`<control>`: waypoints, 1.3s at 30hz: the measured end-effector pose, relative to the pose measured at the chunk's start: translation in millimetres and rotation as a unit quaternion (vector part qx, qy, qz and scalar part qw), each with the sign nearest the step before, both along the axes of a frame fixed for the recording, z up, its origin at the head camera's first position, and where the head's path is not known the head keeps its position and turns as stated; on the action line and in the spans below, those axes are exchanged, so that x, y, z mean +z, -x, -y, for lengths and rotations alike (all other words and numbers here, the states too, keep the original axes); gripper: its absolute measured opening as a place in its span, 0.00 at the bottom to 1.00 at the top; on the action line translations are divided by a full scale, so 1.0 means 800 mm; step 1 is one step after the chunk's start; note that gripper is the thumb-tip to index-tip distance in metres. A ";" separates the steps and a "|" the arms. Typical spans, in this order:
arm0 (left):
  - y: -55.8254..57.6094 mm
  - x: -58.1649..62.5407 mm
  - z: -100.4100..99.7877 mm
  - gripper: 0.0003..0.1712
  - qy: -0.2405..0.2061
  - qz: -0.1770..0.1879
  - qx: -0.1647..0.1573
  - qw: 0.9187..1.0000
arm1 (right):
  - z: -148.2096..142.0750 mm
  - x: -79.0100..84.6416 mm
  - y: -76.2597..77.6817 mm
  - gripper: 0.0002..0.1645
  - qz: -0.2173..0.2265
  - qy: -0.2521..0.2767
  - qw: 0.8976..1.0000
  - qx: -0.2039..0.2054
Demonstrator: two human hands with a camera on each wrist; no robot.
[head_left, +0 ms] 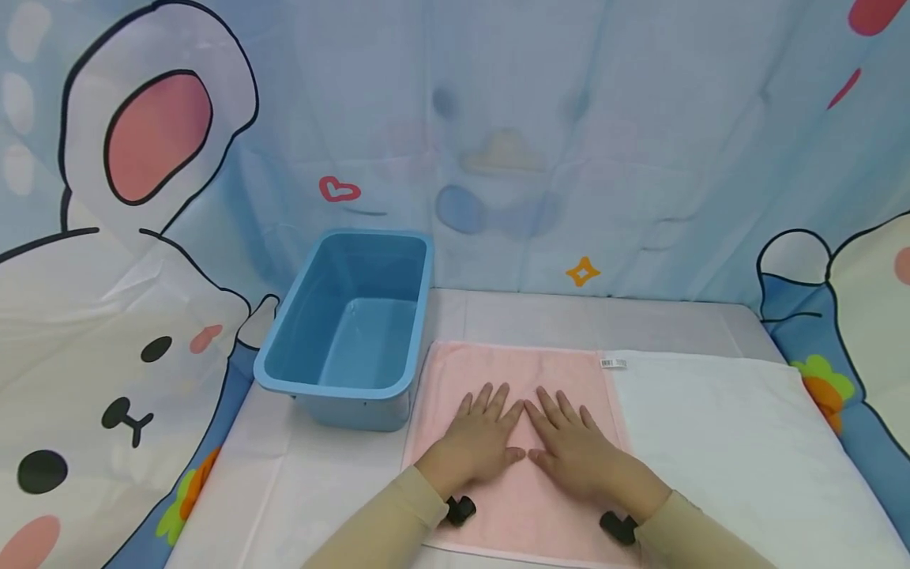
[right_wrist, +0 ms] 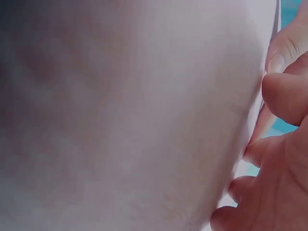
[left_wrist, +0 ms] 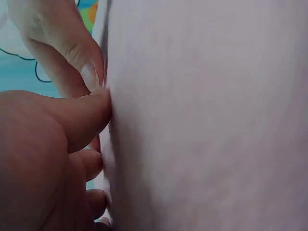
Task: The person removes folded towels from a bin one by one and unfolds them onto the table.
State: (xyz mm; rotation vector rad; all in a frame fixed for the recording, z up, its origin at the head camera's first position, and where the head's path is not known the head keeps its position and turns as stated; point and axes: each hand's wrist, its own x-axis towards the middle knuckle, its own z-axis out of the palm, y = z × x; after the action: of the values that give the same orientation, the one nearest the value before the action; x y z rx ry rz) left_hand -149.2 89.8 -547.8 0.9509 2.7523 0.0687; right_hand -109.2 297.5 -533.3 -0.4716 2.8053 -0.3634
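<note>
A pink towel (head_left: 526,521) lies spread on the white table, its right part a white panel (head_left: 725,442) with a small label (head_left: 614,363) at the seam on the far edge. My left hand (head_left: 478,437) rests flat on the pink part, fingers spread. Beside it my right hand (head_left: 577,452) lies palm down in the same way, the two thumbs and index fingertips close together. In the left wrist view the left thumb (left_wrist: 86,113) touches the cloth surface. The right wrist view shows the right fingers (right_wrist: 243,187) along the cloth.
A blue plastic basin (head_left: 373,340) stands to the left of the towel, near its far left corner. Behind the table (head_left: 284,474) hangs a light blue curtain (head_left: 682,142) with cartoon prints. Black wrist-camera mounts (head_left: 460,510) sit under both wrists.
</note>
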 end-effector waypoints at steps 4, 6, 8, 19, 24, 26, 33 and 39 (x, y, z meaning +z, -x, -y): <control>0.010 0.006 0.002 0.45 -0.008 0.024 0.021 0.999 | -0.002 0.000 0.009 0.47 0.017 -0.006 1.000 -0.012; 0.015 0.006 0.003 0.45 -0.011 0.032 0.031 0.999 | -0.004 -0.001 0.014 0.49 0.018 -0.012 1.000 -0.016; 0.020 0.003 0.003 0.45 -0.013 0.037 0.037 0.999 | -0.005 -0.004 0.019 0.50 0.013 -0.020 1.000 -0.019; 0.049 -0.001 0.003 0.47 -0.031 0.043 0.104 0.993 | -0.014 -0.004 0.046 0.53 0.016 -0.033 0.998 -0.056; 0.060 -0.001 0.003 0.47 -0.040 0.044 0.136 0.989 | -0.022 -0.003 0.058 0.56 0.040 -0.028 0.996 -0.074; 0.064 -0.001 0.004 0.47 -0.040 0.046 0.146 0.987 | -0.026 -0.002 0.063 0.57 0.046 -0.020 0.996 -0.077; 0.078 0.002 0.008 0.47 -0.045 0.055 0.177 0.982 | -0.045 -0.008 0.081 0.63 0.039 -0.003 0.996 -0.085; 0.089 0.003 0.010 0.46 -0.038 0.047 0.181 0.982 | -0.049 -0.002 0.092 0.62 0.048 -0.024 0.993 -0.104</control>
State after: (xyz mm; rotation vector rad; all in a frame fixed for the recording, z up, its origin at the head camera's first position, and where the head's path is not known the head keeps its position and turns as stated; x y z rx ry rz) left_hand -220.1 82.1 -545.8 0.4380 2.8139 0.2734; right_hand -182.6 337.0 -535.0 -0.1461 2.7686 -0.3505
